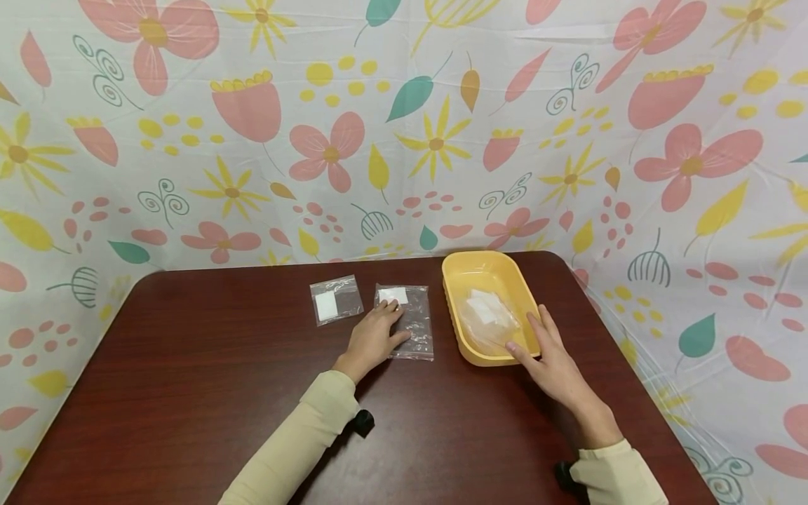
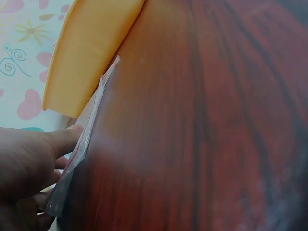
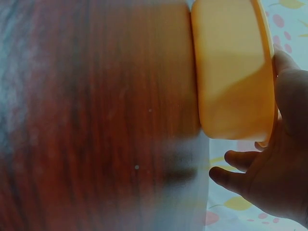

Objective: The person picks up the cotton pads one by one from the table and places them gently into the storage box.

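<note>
In the head view my left hand (image 1: 372, 337) rests on a clear zip bag (image 1: 416, 319) with a white label, its fingertips over the label. The left wrist view shows the bag (image 2: 86, 130) edge-on beside the thumb. A second, smaller clear bag (image 1: 348, 300) with a white label lies just to the left. My right hand (image 1: 555, 365) is at the near right corner of a yellow plastic basket (image 1: 449, 301), thumb at the front rim and fingers stretched along the right side. Inside the basket lie clear bags (image 1: 489, 319) with white labels, partly overlapping.
The things are on a dark red-brown wooden table (image 1: 208, 393). Behind it and at both sides hangs a white flower-print cloth (image 1: 404, 175), close to the table's back edge. The basket stands near the back right corner.
</note>
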### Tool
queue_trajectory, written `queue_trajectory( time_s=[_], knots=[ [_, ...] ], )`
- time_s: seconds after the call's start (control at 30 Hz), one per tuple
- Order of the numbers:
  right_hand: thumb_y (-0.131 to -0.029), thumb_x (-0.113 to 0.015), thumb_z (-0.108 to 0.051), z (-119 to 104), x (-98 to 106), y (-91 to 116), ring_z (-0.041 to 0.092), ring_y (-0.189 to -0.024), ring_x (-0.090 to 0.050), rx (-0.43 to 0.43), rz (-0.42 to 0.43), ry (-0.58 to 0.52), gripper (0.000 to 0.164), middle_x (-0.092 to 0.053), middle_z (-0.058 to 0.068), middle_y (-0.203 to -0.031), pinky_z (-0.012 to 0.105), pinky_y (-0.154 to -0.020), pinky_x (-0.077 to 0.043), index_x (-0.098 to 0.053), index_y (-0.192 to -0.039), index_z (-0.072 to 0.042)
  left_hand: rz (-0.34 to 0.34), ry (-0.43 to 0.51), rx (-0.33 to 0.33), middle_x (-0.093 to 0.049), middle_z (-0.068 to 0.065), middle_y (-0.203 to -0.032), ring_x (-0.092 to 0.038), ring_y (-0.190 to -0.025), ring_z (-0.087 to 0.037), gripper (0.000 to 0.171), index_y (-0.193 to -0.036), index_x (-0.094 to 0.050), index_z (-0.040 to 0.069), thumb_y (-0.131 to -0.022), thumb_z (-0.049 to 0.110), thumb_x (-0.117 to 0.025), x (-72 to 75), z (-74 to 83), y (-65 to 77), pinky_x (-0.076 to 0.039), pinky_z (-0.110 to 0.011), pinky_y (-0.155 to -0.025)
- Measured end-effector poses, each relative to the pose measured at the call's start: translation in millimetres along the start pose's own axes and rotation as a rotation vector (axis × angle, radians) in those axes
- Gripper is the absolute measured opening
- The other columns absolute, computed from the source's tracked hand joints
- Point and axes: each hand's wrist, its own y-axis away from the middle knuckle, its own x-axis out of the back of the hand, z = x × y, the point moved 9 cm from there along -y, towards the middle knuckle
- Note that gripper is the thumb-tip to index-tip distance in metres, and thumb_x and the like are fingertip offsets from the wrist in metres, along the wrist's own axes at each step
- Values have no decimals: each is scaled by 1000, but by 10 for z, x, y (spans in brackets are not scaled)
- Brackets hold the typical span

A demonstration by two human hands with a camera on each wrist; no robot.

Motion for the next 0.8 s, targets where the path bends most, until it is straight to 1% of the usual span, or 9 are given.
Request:
queue_trajectory(
  time_s=[0.07,0.2,0.27,0.43,0.57,0.7,0.8],
  knots=[
    [-100,-62,-42,-3,5,-1,48,-148,-12,-2,-3,-1,83,4,14,-168,76,-104,-25,-22,-158,3,-8,12,4,-41,-8,-157,-31,-147,-27,59,-146,-54,9,-97,40,-67,-1,-1,9,-32,-44,-117],
    [-100,-63,-41,0,12,-3,48,-148,-12,-1,0,3,83,4,14,-168,76,-104,-26,-23,-158,3,-19,33,12,-40,-6,-157,-31,-148,-26,54,-146,-54,10,-99,36,-65,-3,-7,27,-36,-46,-114],
    [-100,-63,-41,1,13,-1,48,-148,-13,-3,0,3,83,4,14,-168,76,-104,-26,-23,-158,2,-5,39,10,-42,-5,-156,-33,-147,-26,51,-144,-56,11,-100,34,-64,8,-8,29,-40,-47,-111],
    [-100,-63,-41,-7,17,4,48,-148,-13,-6,0,5,82,3,15,-168,75,-104,-26,-23,-158,2,66,55,-1,-51,-4,-149,-43,-141,-27,40,-137,-64,11,-100,27,-65,65,-10,26,-49,-51,-102],
    [-100,-63,-41,-13,19,7,48,-148,-14,-7,1,7,82,3,15,-168,75,-104,-26,-23,-158,2,111,71,-4,-57,-4,-143,-48,-137,-28,34,-131,-68,11,-99,21,-67,94,-16,19,-52,-52,-97],
    [-100,-63,-41,-11,19,5,49,-148,-14,-4,3,8,82,3,15,-168,76,-104,-26,-23,-158,2,129,75,-7,-59,-5,-141,-50,-135,-28,30,-128,-71,11,-99,17,-66,103,-16,17,-53,-51,-94],
    [-100,-63,-41,-1,12,2,49,-148,-14,-2,2,11,83,3,15,-168,76,-104,-26,-23,-158,3,137,77,-13,-60,-6,-139,-50,-135,-29,29,-127,-71,10,-100,16,-65,114,-9,20,-53,-51,-96]
  ],
)
